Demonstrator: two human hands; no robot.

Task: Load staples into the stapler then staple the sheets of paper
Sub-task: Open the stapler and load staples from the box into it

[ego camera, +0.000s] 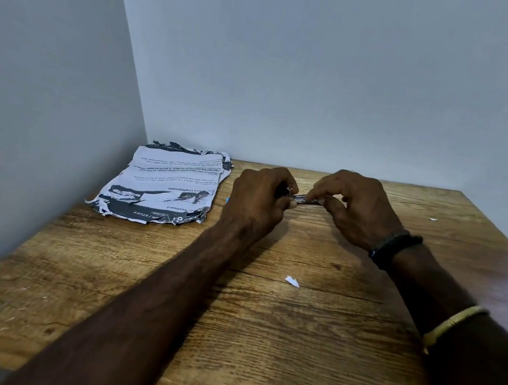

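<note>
Both hands meet above the far middle of the wooden table. My left hand is closed around a small metal stapler, of which only a shiny strip shows between the hands. My right hand pinches that metal strip with thumb and fingertips; whether a row of staples is in its fingers is hidden. A stack of torn printed sheets of paper lies flat in the far left corner, just left of my left hand.
Grey walls close the table at the left and the back. A small white paper scrap lies mid-table, another tiny scrap at the far right. A bit of blue peeks out beside the left hand.
</note>
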